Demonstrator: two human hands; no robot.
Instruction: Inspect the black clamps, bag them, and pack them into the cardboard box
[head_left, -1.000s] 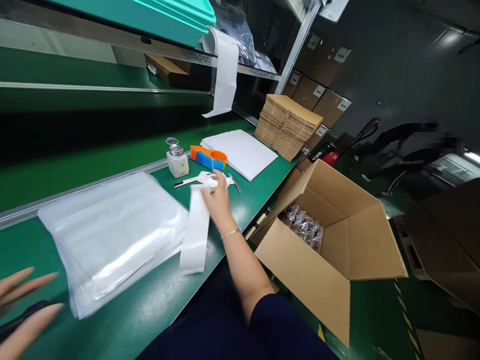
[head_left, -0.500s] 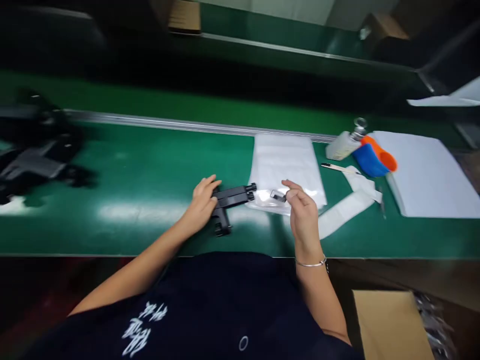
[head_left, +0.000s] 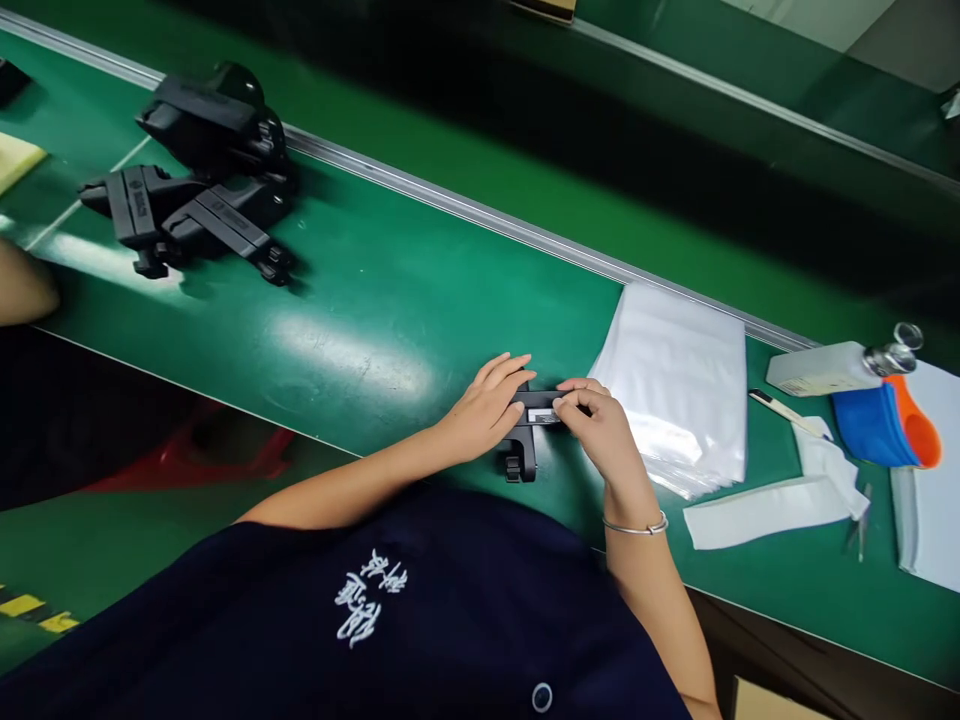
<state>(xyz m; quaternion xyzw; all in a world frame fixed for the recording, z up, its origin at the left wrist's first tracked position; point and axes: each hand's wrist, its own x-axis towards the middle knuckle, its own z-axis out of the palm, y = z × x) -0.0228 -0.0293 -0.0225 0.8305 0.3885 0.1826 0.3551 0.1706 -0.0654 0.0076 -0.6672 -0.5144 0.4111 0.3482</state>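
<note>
A black plastic bracket (head_left: pixel 529 450) with a knob on its lower leg lies on the green bench in front of me. My left hand (head_left: pixel 484 410) holds its left end, thumb on the near side and fingers stretched over the top. On the bracket's bar sits a small white-and-dark label (head_left: pixel 540 415). My right hand (head_left: pixel 600 425) pinches at the label's right end with thumb and forefinger, touching the bar. Whether the label is stuck down cannot be seen. The bracket's right end is hidden behind my right fingers.
Several black and grey brackets (head_left: pixel 217 190) are piled at the left. Clear plastic bags (head_left: pixel 682 390) lie right of my hands. Beyond are a white pump bottle (head_left: pixel 817 370), a blue-and-orange holder (head_left: pixel 874 425), a knife-like tool (head_left: pixel 784 410), white strips (head_left: pixel 765 510) and tweezers (head_left: pixel 862 525). Another person's arm (head_left: pixel 22 285) shows far left.
My right hand has brought the small label from above the bags onto the bracket. The view has turned left and tilted, bringing the bracket pile and another person's arm into sight.
</note>
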